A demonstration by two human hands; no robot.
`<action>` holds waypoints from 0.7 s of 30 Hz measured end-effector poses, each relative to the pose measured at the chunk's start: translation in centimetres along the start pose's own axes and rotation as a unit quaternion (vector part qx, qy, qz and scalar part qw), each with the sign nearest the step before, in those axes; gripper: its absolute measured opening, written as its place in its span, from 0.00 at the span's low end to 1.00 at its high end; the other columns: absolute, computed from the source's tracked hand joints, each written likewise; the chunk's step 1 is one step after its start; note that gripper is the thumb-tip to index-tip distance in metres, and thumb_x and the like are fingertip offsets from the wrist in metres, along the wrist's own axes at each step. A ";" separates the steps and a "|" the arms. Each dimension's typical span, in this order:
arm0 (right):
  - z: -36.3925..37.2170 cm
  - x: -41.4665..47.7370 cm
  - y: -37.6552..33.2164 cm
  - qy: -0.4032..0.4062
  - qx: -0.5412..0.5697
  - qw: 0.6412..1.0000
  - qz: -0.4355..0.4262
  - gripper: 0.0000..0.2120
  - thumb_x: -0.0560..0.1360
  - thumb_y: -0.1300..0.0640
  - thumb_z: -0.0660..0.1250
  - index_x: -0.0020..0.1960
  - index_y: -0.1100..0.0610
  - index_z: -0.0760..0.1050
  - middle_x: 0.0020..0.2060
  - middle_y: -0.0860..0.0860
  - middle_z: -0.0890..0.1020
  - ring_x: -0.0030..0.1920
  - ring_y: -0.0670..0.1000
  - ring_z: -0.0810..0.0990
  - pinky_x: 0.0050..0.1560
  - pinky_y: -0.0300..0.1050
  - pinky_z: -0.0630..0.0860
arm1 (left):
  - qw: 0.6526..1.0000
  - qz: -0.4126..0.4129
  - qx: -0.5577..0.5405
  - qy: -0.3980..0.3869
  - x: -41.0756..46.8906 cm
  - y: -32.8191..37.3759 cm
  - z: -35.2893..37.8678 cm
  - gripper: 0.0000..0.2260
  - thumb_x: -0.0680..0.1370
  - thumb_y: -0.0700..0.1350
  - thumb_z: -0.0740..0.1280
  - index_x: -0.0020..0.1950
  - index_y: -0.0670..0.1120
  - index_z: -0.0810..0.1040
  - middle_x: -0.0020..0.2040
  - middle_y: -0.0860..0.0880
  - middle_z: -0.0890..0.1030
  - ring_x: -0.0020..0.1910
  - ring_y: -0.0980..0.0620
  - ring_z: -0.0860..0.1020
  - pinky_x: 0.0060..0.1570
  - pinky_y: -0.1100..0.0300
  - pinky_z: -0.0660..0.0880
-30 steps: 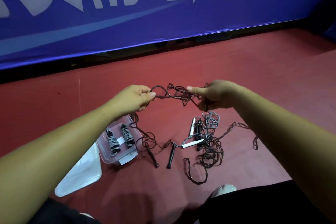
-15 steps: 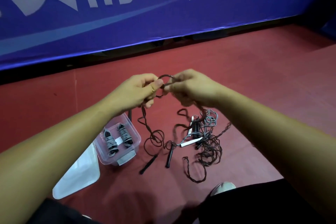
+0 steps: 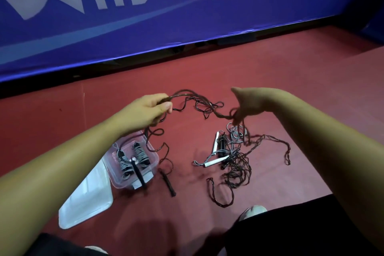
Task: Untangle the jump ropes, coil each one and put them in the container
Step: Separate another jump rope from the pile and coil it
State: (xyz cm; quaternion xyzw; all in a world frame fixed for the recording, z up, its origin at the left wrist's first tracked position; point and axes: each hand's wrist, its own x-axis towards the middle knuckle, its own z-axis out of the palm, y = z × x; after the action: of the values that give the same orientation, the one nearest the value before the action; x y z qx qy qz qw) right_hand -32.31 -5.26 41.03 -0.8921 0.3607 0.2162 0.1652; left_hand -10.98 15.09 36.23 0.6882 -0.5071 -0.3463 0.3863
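Note:
A dark jump rope [image 3: 199,104] arches in the air between my hands. My left hand [image 3: 148,110] pinches several gathered loops of it. My right hand [image 3: 249,104] holds the other end of the span with its lower fingers, thumb raised. From my left hand the rope drops to two black handles, one [image 3: 167,182] on the floor, one [image 3: 138,174] lying across the clear container [image 3: 154,157]. Two coiled grey ropes [image 3: 133,158] lie inside the container. A tangle of dark rope [image 3: 236,164] and a grey rope with white handles [image 3: 214,161] sits below my right hand.
The container's white lid [image 3: 87,195] lies flat on the red floor to its left. A blue banner wall [image 3: 187,16] closes off the far side. My shoe tip [image 3: 252,211] and dark trouser legs are at the bottom edge.
My hands have drawn apart from touching, stretching the rope into a wide arch. One black handle has shifted onto the container and the other has slid left beside it.

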 end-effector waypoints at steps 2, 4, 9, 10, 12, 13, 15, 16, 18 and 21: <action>-0.2 -0.9 -1.8 -0.034 0.062 0.993 -0.099 0.55 0.67 0.56 0.80 0.81 0.57 0.47 0.78 0.53 0.63 0.75 0.52 0.63 0.71 0.43 0.63 | 1.000 0.006 0.008 0.005 0.1 1.4 0.1 0.10 0.84 0.44 0.60 0.44 0.46 0.75 0.27 0.52 0.65 0.26 0.52 0.62 0.27 0.61 0.61; -0.2 -1.3 -3.4 -0.136 0.170 0.959 -0.179 0.51 0.69 0.67 0.76 0.81 0.56 0.48 0.76 0.49 0.64 0.74 0.44 0.63 0.65 0.31 0.67 | 1.000 0.010 0.005 0.018 0.3 2.6 0.0 0.11 0.82 0.47 0.61 0.41 0.49 0.75 0.26 0.53 0.65 0.25 0.52 0.62 0.27 0.61 0.61; -0.9 -2.7 -4.5 -0.188 0.223 0.932 -0.216 0.46 0.64 0.66 0.77 0.77 0.58 0.59 0.71 0.54 0.74 0.69 0.48 0.73 0.72 0.46 0.69 | 0.966 -0.011 0.255 0.050 0.7 4.3 -0.6 0.10 0.82 0.47 0.63 0.41 0.49 0.77 0.33 0.50 0.75 0.31 0.52 0.70 0.35 0.58 0.65; -0.9 -2.5 -4.3 -0.167 0.322 0.910 -0.202 0.44 0.62 0.66 0.74 0.75 0.59 0.62 0.67 0.54 0.76 0.66 0.49 0.76 0.71 0.49 0.70 | 0.963 -0.014 0.267 0.038 0.7 4.3 -0.6 0.10 0.82 0.47 0.63 0.41 0.49 0.78 0.34 0.48 0.76 0.33 0.51 0.72 0.36 0.58 0.66; -0.5 -1.9 -4.1 -0.105 0.443 0.874 -0.169 0.48 0.60 0.59 0.77 0.77 0.59 0.60 0.68 0.55 0.76 0.64 0.50 0.78 0.72 0.53 0.70 | 0.959 -0.021 0.283 0.010 0.6 4.4 -0.6 0.10 0.81 0.47 0.64 0.40 0.50 0.78 0.36 0.47 0.79 0.36 0.49 0.74 0.38 0.57 0.68; -0.1 -1.6 -4.4 -0.054 0.418 0.891 -0.171 0.50 0.60 0.53 0.80 0.78 0.57 0.61 0.68 0.53 0.76 0.65 0.50 0.78 0.72 0.54 0.69 | 0.962 -0.023 0.273 -0.004 0.6 4.4 -0.5 0.09 0.80 0.47 0.65 0.40 0.50 0.79 0.35 0.46 0.79 0.35 0.49 0.74 0.37 0.56 0.69; 1.0 -1.5 -5.6 0.009 0.328 0.919 -0.218 0.34 0.70 0.45 0.76 0.71 0.55 0.72 0.63 0.50 0.81 0.60 0.47 0.80 0.68 0.49 0.73 | 0.978 -0.016 0.204 -0.026 0.6 4.4 0.1 0.08 0.79 0.45 0.67 0.41 0.49 0.81 0.30 0.45 0.74 0.28 0.50 0.69 0.31 0.57 0.65; 1.6 -1.7 -6.5 0.018 0.293 0.924 -0.244 0.20 0.76 0.47 0.71 0.63 0.56 0.78 0.55 0.50 0.85 0.54 0.48 0.82 0.61 0.47 0.77 | 0.988 -0.012 0.152 -0.031 0.5 4.4 0.3 0.07 0.79 0.45 0.68 0.41 0.47 0.81 0.28 0.46 0.71 0.26 0.50 0.66 0.29 0.59 0.62; 1.8 -1.9 -7.6 0.049 0.279 0.920 -0.271 0.08 0.81 0.53 0.66 0.48 0.55 0.79 0.36 0.52 0.83 0.37 0.54 0.82 0.42 0.46 0.77 | 0.998 -0.010 0.057 -0.017 0.4 4.2 0.2 0.06 0.77 0.45 0.71 0.41 0.46 0.79 0.27 0.48 0.69 0.26 0.51 0.64 0.27 0.62 0.61; 0.0 -2.1 -7.3 0.099 0.336 0.899 -0.263 0.12 0.81 0.55 0.65 0.40 0.56 0.78 0.25 0.50 0.71 0.26 0.50 0.70 0.31 0.44 0.70 | 0.994 0.003 0.106 0.002 0.3 3.2 -0.6 0.07 0.77 0.45 0.71 0.41 0.45 0.79 0.27 0.50 0.73 0.26 0.53 0.69 0.28 0.63 0.65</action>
State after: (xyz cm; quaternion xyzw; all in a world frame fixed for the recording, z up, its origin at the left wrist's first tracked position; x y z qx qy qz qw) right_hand -28.47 0.93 43.05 -0.8628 0.1788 -0.0589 0.4691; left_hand -11.73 14.34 39.29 0.7245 -0.5423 -0.2876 0.3136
